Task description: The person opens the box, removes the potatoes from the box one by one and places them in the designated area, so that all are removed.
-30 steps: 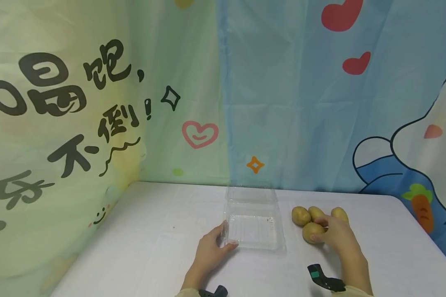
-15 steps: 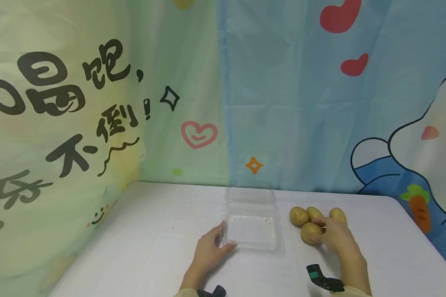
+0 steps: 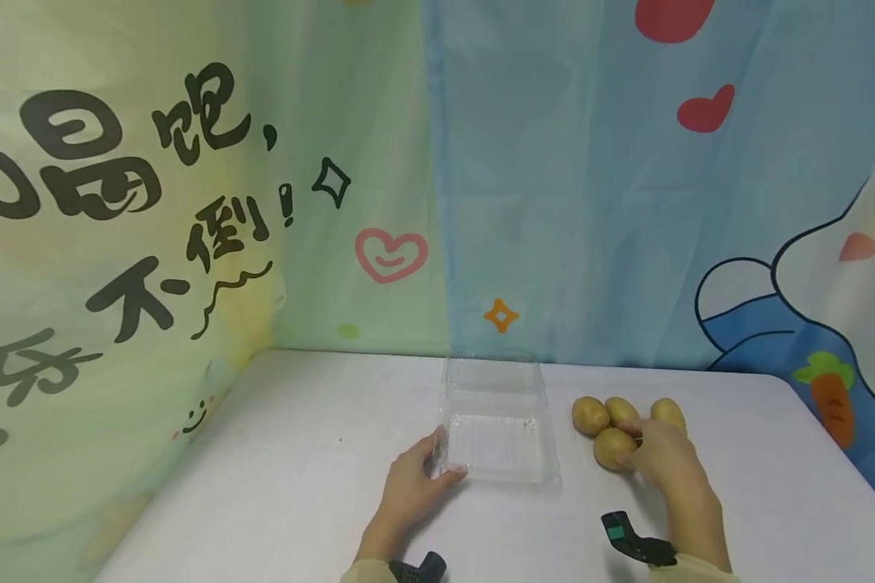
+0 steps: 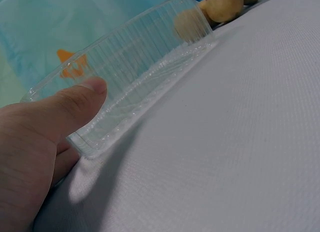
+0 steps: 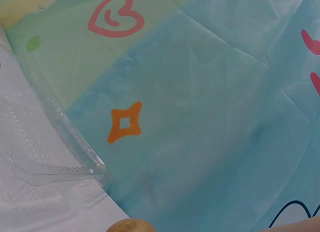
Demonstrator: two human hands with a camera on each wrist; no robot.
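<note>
A clear plastic clamshell box (image 3: 499, 474) lies unfolded on the table, its lid (image 3: 492, 375) lying back toward the curtain. My left hand (image 3: 413, 486) grips the box's near left corner; in the left wrist view the thumb (image 4: 82, 99) lies against the ribbed wall (image 4: 135, 49). To the right sits a small group of potatoes. My right hand (image 3: 663, 453) curls its fingers and thumb round the right side of the front potato (image 3: 614, 449). Behind it are a left potato (image 3: 591, 416), a middle potato (image 3: 621, 410) and a right potato (image 3: 668, 414), partly covered by the hand.
A white cloth covers the table (image 3: 321, 486). Printed curtains (image 3: 554, 202) stand along its back and left sides. Dark wrist mounts sit on the left wrist (image 3: 419, 568) and the right wrist (image 3: 636, 541).
My right fingertips and thumb have shifted slightly right on the front potato. The left hand, box and potatoes keep their places; the head view has tilted a little.
</note>
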